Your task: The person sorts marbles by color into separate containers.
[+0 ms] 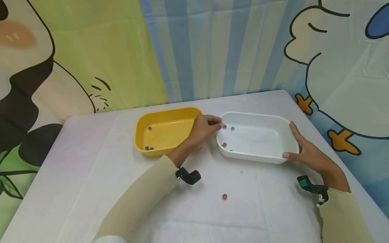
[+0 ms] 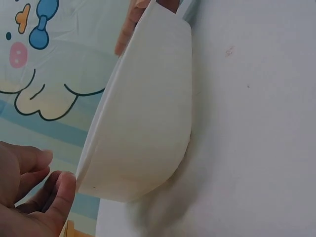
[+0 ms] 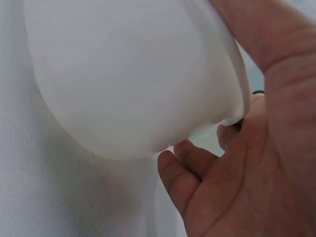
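My right hand [image 1: 313,157] grips the right end of a white plastic tray [image 1: 258,157], thumb over the front corner and fingers along the side. At the tray's left end, my left hand [image 1: 205,128] has its bent fingertips at the rim; the left wrist view shows a gap between thumb and fingers, with nothing visible there. Inside the white tray, near those fingertips, lie a reddish marble [image 1: 225,127] and a greyish marble [image 1: 232,128]. Another reddish marble [image 1: 224,144] sits lower at the left wall.
Left of the white tray stands a yellow tray [image 1: 168,113] holding grey-blue marbles [image 1: 150,128]; my left forearm passes before its right corner. On the white tablecloth [image 1: 261,209] are an orange-red marble [image 1: 225,196] and a small pale thing [image 1: 241,172]. A printed curtain [image 1: 212,50] hangs behind.
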Tool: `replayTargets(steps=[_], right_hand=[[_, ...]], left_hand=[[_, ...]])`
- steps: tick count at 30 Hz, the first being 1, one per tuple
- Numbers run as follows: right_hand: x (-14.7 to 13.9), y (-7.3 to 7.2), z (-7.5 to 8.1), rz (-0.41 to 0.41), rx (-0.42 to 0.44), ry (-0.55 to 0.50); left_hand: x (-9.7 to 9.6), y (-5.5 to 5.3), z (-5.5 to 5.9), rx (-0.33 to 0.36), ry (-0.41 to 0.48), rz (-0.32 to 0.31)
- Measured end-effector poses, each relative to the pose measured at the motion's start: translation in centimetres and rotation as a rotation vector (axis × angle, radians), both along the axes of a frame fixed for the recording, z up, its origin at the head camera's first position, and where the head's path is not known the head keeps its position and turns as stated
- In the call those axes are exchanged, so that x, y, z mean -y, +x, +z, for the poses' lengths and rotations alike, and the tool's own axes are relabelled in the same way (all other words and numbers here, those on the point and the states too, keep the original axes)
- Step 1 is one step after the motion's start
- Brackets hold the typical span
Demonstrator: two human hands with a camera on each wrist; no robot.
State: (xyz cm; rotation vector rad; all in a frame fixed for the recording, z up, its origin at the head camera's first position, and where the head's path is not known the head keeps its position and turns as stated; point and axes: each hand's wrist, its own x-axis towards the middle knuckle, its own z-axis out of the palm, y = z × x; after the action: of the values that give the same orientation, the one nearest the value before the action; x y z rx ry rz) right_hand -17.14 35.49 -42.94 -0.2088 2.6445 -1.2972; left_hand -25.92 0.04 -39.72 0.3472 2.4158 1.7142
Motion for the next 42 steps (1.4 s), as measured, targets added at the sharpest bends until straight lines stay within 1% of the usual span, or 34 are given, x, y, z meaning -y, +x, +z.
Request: replayTargets(steps=[2, 6, 11, 14, 16, 18, 22, 25, 31, 34, 36, 39, 42], right_hand=[[0.0, 0.0, 0.0, 0.000, -0.004, 0.002], [0.0, 0.1, 0.1, 0.007, -0.008, 0.002], [-0.1, 0.2, 0.1, 0.009, -0.007, -0.016], [-0.1, 0.2, 0.1, 0.007, -0.011, -0.021], [-0.1, 0.3, 0.1, 0.003, -0.010, -0.021], [-0.1, 0.2, 0.1, 0.001, -0.008, -0.010], [-0.1, 0.2, 0.1, -0.001, -0.005, 0.003], [-0.1, 0.3, 0.2, 0.000, -0.009, -0.005], [-0.1, 0.4, 0.3, -0.001, -0.016, -0.013], [0.0, 0.3, 0.3, -0.002, -0.013, -0.012], [0.1, 0.3, 0.3, -0.005, -0.011, -0.004], [0.1, 0.2, 0.2, -0.006, -0.010, -0.001], [0.2, 0.1, 0.1, -0.002, -0.013, 0.000]], left_hand=[[0.1, 0.6, 0.0, -0.018, -0.005, -0.025], [0.2, 2.0, 0.1, -0.063, -0.028, -0.093], [0.4, 3.8, -0.1, -0.093, 0.017, -0.190], [0.6, 4.8, -0.2, -0.109, 0.029, -0.249], [0.8, 5.4, -0.4, -0.121, 0.028, -0.274], [1.0, 5.9, -0.7, -0.128, 0.035, -0.290], [1.5, 7.0, -1.3, -0.149, 0.045, -0.287], [1.8, 7.9, -1.9, -0.158, 0.029, -0.298], [2.4, 9.8, -3.6, -0.126, -0.013, -0.358], [2.7, 10.6, -4.0, -0.105, -0.016, -0.396], [3.0, 11.1, -4.2, -0.098, -0.014, -0.436], [3.4, 11.7, -4.5, -0.103, -0.026, -0.497], [3.8, 12.2, -5.0, -0.108, -0.034, -0.529]])
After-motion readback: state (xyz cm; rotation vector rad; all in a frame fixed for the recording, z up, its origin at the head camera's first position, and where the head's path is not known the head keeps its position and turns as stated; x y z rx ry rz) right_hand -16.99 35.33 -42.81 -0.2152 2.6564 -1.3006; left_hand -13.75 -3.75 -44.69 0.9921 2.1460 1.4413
